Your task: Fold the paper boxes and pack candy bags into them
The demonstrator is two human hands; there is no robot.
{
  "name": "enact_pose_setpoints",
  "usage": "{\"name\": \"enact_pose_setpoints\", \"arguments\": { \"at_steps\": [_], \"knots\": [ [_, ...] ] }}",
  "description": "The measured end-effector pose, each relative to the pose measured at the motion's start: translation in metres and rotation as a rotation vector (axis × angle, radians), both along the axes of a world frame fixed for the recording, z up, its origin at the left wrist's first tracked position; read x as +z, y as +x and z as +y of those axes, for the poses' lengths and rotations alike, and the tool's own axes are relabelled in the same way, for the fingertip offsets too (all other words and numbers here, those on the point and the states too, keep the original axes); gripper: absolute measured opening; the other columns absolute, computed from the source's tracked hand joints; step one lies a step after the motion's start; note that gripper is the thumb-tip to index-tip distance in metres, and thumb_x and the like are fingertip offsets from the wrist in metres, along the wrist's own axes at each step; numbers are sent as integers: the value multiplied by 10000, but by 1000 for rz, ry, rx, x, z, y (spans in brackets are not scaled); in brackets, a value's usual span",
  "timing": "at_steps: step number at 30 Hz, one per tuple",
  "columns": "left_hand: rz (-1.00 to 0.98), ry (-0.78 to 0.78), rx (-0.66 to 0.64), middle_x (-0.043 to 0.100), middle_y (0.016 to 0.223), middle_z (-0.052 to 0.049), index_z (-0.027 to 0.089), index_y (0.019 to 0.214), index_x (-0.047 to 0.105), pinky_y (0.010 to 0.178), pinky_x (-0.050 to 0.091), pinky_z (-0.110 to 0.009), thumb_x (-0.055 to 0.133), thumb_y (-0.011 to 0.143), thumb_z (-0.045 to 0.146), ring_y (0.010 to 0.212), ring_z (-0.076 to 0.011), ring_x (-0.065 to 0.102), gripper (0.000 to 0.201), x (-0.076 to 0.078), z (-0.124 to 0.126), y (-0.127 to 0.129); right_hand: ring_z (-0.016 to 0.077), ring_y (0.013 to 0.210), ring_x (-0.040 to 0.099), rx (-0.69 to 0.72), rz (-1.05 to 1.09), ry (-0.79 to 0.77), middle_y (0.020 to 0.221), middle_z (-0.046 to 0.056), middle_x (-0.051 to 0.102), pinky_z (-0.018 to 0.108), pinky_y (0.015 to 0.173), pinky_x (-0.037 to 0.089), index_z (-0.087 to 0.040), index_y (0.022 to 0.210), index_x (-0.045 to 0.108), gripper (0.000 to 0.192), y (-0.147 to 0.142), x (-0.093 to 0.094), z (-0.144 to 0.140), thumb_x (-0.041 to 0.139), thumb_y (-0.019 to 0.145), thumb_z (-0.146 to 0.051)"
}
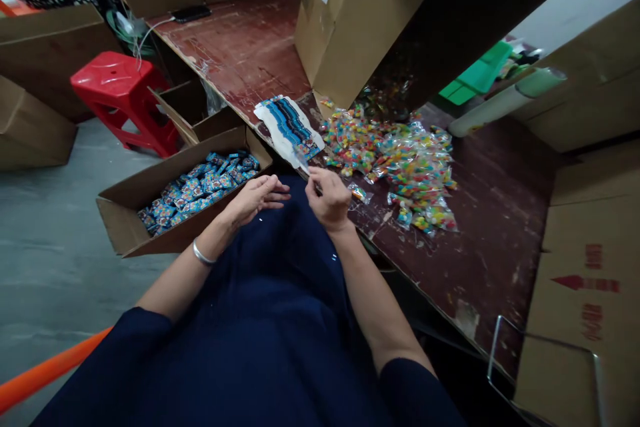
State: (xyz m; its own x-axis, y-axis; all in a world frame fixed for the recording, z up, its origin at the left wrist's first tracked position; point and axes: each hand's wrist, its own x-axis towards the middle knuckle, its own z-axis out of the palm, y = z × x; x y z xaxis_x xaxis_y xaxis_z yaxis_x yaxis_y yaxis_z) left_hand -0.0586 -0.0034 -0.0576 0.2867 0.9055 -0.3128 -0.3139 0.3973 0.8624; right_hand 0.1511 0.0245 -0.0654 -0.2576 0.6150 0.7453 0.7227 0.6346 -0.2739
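My left hand [259, 199] hangs in front of my lap beside the open carton. Its fingers are stretched out and nothing shows in them. My right hand [330, 195] is closed in a pinch at the table's edge, on a thin pale flat piece [301, 161] whose kind I cannot make out. Just beyond lies a fanned row of blue printed cards [289, 121] on a white sheet. To the right of them spreads a heap of small clear bags with colourful pieces [413, 167]. Small blue printed packets [197, 190] fill part of the long open carton [117, 213] at my left.
A large tipped carton [345, 27] opens toward the bag heap on the dark red table [480, 233]. A red stool [117, 83] stands at the left. A phone with a cable [191, 13] lies at the back. At the right are a cardboard box [590, 227] and a metal bar [550, 343].
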Motion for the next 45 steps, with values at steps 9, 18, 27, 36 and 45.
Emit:
{"name": "enact_pose_setpoints", "arguments": {
  "at_steps": [9, 18, 27, 36, 45],
  "knots": [
    [-412, -110, -95, 784, 1183, -193, 88, 1213, 709, 1041, 581, -442, 713, 940, 433, 1129, -316, 758, 440, 4, -11, 8, 223, 1107, 764, 379, 28, -92, 1152, 85, 796, 387, 978, 648, -241, 1098, 675, 167, -5, 23, -82, 650, 955, -158],
    [-145, 175, -318, 796, 1075, -129, 168, 1113, 796, 783, 589, -297, 941, 685, 441, 926, -238, 763, 528, 25, -25, 13, 150, 552, 595, 222, 217, -689, 657, -61, 625, 290, 618, 521, -274, 1180, 661, 353, 10, 61, -71, 744, 902, -475],
    [-105, 128, -152, 779, 843, -52, 147, 958, 795, 697, 551, -248, 929, 696, 489, 711, -149, 705, 451, 20, -30, 30, 168, 755, 694, 132, 661, -639, 846, -12, 695, 286, 671, 575, -256, 1084, 640, 367, 14, 53, -77, 827, 832, -446],
    [-16, 272, 297, 741, 831, -20, 169, 925, 708, 738, 583, -276, 913, 709, 459, 743, -151, 685, 416, 8, -45, 55, 164, 695, 680, 7, 842, -617, 819, 3, 728, 301, 672, 592, -231, 955, 715, 211, -16, 32, -83, 725, 916, -438],
    [106, 424, 105, 703, 1038, -45, 217, 1284, 630, 791, 611, -282, 837, 804, 403, 851, -172, 715, 555, 20, -46, 43, 193, 818, 680, -27, 670, -435, 945, 34, 683, 363, 782, 604, -267, 1178, 685, 281, -12, 20, -76, 654, 968, -451]
  ]
}}
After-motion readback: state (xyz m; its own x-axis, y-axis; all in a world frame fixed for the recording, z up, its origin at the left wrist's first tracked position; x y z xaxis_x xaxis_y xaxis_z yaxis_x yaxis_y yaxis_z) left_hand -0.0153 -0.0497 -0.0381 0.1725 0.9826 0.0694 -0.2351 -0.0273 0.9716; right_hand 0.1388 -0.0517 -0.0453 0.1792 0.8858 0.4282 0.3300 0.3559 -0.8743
